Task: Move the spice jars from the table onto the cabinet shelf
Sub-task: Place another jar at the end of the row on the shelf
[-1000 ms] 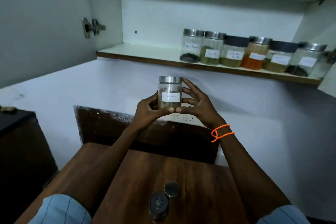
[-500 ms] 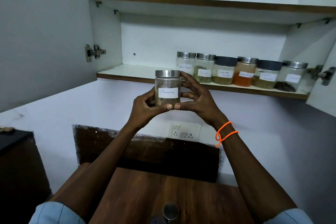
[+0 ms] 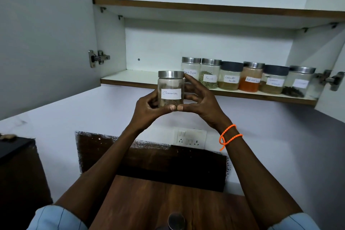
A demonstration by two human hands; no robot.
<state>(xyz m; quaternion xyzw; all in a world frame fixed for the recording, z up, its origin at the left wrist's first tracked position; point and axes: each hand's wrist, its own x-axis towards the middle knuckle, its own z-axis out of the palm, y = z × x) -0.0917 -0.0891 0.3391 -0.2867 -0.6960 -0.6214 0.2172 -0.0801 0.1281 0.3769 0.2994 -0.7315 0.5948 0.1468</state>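
Note:
I hold a clear glass jar (image 3: 170,88) with a steel lid and a white label reading "Cinnamon", upright in the air in front of the cabinet shelf (image 3: 130,79). My left hand (image 3: 148,109) grips it from the left and my right hand (image 3: 200,102) from the right, thumbs meeting under its base. The jar is level with the shelf's front edge, just left of a row of several labelled spice jars (image 3: 230,76) standing on the shelf. At the bottom edge, a steel jar lid (image 3: 176,220) shows on the wooden table (image 3: 141,201).
The shelf's left half is bare. An upper shelf (image 3: 205,7) runs above. Open cabinet doors stand on both sides, with hinges at the left (image 3: 98,58) and the right (image 3: 334,79). A wall socket (image 3: 189,139) sits below my hands. A dark cabinet (image 3: 16,164) stands at the left.
Both hands have raised the cinnamon jar from below shelf height up to the shelf's front edge. My view has tilted upward, so the table's jars have slid down out of sight.

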